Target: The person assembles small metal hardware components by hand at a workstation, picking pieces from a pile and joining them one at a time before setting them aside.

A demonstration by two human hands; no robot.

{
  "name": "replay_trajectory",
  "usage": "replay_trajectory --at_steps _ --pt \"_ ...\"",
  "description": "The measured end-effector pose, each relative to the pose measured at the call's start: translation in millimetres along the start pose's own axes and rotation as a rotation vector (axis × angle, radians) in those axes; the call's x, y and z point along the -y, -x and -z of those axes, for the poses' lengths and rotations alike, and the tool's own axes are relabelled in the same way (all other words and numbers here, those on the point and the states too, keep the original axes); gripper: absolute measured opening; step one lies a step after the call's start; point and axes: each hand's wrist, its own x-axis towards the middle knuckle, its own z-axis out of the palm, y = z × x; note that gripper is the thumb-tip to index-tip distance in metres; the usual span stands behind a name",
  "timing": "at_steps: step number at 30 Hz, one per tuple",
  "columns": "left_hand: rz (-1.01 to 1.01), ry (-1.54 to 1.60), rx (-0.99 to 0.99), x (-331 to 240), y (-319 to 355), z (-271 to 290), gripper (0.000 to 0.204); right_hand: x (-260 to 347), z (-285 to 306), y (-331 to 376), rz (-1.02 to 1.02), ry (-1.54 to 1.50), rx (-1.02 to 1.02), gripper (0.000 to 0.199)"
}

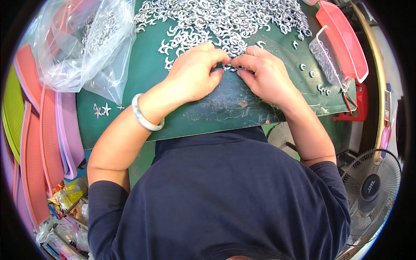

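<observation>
Head view puts my dark shirt [225,195] at the bottom edge, with both forearms running up from it onto the green mat [208,108]. A pale bangle [145,117] sits on my left wrist. My left hand [193,73] and right hand [264,71] meet fingertip to fingertip at the middle of the mat, and between them I see a small metal hook [229,67], pinched from both sides. The fingers of each hand are drawn together on it; I cannot make out how its long axis lies, since the fingertips cover most of it. Both hands are equally close to it, the left coming in from the left and the right from the right.

Just beyond the fingertips, touching them, begins the big pile of hooks [225,19], which spreads to the far edge of the mat. A few loose hooks [102,108] lie near my left forearm. Left of the pile slumps a clear plastic bag [82,47] with more hooks inside. Stacked coloured trays [41,143] line the left side. At the far right stand a clear box [327,58] and a red tray [344,39], and a floor fan [372,190] sits low to my right.
</observation>
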Motion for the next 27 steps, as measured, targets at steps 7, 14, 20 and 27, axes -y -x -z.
replay_trajectory --at_steps 7,14,20,27 --pt "-0.085 -0.164 -0.019 1 0 -2 0.013 -2 -3 -1 0.105 -0.019 -0.012 0.008" --pt "-0.195 -0.204 0.008 3 0 2 0.011 -14 3 3 -0.243 -0.706 -0.021 0.004" --pt "-0.223 -0.155 0.073 6 -6 6 0.007 -26 18 5 -0.428 -1.588 -0.080 0.004" --pt "-0.209 -0.165 0.018 4 -4 0 0.008 -26 22 5 -0.501 -1.362 -0.018 0.012"
